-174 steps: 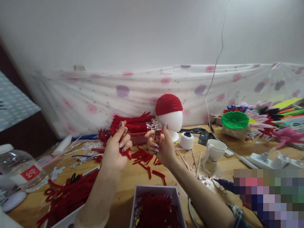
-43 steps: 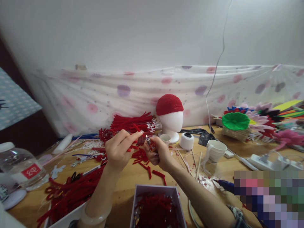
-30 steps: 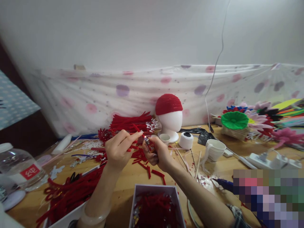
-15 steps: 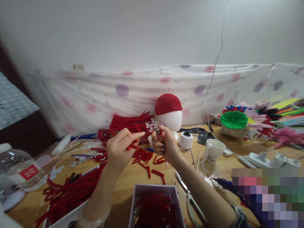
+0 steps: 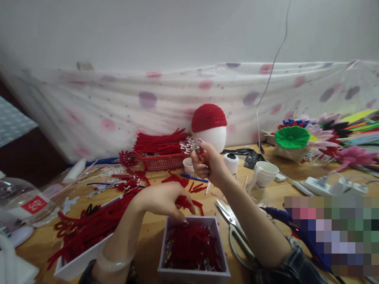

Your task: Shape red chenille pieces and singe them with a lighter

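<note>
My left hand [image 5: 166, 200] is over the back left rim of a white box [image 5: 162, 246], its fingers curled around short red pipe cleaner pieces [image 5: 183, 201]. Inside that box lie more red fuzzy pieces [image 5: 192, 246] and some shiny bits. Raised in front of the white mannequin head [image 5: 215, 137], my right hand [image 5: 209, 162] is closed around a small lighter [image 5: 201, 156] with a reddish body; the fingers cover most of it. Just left of this hand is a cluster of white beads [image 5: 186, 146]. A red cap-like covering [image 5: 209, 118] is on the mannequin head.
Scissors [image 5: 233, 230] lie right of the box. At the back stands a red basket [image 5: 164, 162] of pipe cleaners. A white cup [image 5: 265, 173], a thread spool [image 5: 231, 162] and a power strip [image 5: 322, 186] are on the right. Far left is a plastic bottle [image 5: 23, 201].
My left hand has come down and toward me, from beside the right hand to the box rim, still with red pieces. My right hand keeps the lighter raised. The view has tilted slightly down.
</note>
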### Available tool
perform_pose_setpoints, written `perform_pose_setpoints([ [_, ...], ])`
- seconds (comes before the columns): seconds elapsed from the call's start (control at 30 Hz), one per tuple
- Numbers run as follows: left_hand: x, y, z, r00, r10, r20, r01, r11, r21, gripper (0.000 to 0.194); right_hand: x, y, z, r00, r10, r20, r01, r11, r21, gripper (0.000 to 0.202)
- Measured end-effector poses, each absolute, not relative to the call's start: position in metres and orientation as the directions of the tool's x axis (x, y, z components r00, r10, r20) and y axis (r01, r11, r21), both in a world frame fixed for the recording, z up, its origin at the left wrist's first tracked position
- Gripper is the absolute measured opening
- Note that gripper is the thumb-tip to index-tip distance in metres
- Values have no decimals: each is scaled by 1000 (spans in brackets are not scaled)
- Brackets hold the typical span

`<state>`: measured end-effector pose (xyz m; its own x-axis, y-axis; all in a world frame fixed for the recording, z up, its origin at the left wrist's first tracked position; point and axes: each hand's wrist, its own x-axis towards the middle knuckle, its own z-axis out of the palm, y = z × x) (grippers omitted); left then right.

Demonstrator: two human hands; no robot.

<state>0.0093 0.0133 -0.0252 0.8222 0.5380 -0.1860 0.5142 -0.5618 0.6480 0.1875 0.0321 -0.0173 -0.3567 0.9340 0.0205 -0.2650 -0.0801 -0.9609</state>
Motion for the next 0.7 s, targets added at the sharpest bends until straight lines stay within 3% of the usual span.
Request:
perform_pose_setpoints([
  [0.17, -3, 11, -14, 761, 633, -144, 435, -331, 838, 22, 195, 24, -20, -502, 845, 184, 88, 262, -961, 29],
  [0.33, -9, 9, -13, 650, 739, -177, 292, -29, 956, 29, 198, 21, -21, -629, 748, 213, 128, 370, -920, 23],
  [0.53, -11, 6, -12, 623, 768, -152, 200, 32, 979, 34, 195, 19, -22, -582, 764, 278, 197, 465, -863, 22],
  [0.7, -13, 5, -5, 486, 874, -26, 143, -50, 988, 38, 195, 19, -17, -490, 791, 367, 177, 502, -846, 29],
])
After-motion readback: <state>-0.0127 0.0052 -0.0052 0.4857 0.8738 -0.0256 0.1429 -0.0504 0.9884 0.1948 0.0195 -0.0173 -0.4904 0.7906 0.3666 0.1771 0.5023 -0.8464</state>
